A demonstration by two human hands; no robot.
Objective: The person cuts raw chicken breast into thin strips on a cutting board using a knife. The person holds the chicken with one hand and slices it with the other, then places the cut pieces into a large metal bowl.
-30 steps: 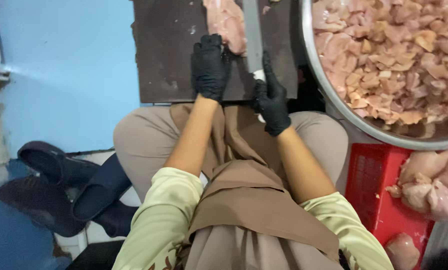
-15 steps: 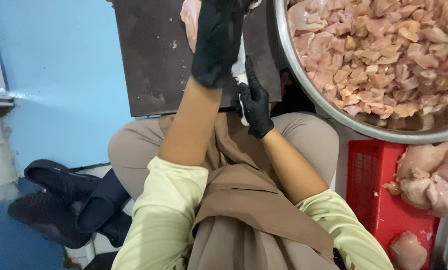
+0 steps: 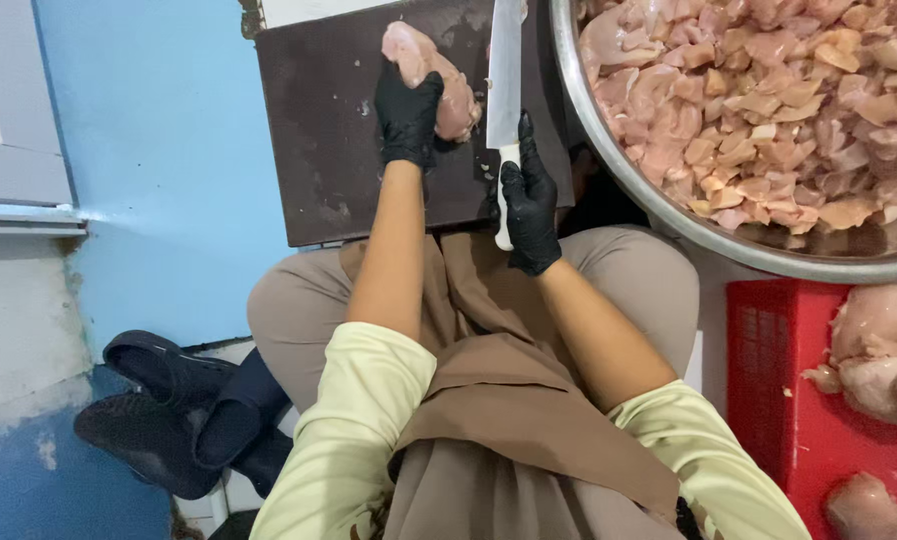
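Observation:
Both my hands wear black gloves. My left hand presses down on a raw chicken breast lying on the dark brown cutting board. My right hand grips the white handle of a large knife. Its broad blade points away from me and stands just right of the chicken, close to it. The board rests above my knees.
A big steel bowl filled with cut chicken pieces sits at the upper right. A red crate with whole raw chicken pieces lies at the lower right. Dark shoes rest by the blue wall at the left.
My left hand reached far up the board and has drawn back, holding a chicken breast down mid-board. The knife now stands beside the meat.

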